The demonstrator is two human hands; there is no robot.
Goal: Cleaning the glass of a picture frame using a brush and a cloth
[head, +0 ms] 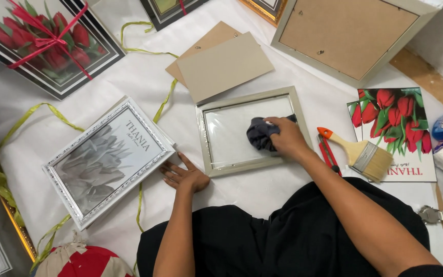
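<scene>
- Wiping is the step in hand, by my reading: the right hand (287, 137) is closing its grip on a crumpled dark grey cloth (260, 134) and pressing it on the glass of a pale grey rectangular picture frame (250, 130), which is lying flat on the white sheet (262, 191) in front of the person's knees.
- Resting flat and open-fingered on the sheet, the left hand (184, 175) is gripping nothing; it is sitting between that frame and a silver ornate frame holding a grey flower print (107, 161).
- Judging the next move, the cloth is needing to reach the frame's left side and corners without dragging the frame.
- Crowding the right edge are a red-handled cutter (327, 149) and a wooden flat paintbrush (363, 154).
- Lying just beyond the frame's far edge are two tan cardboard backing sheets (220, 61); room is tight there, freer toward the knees.
</scene>
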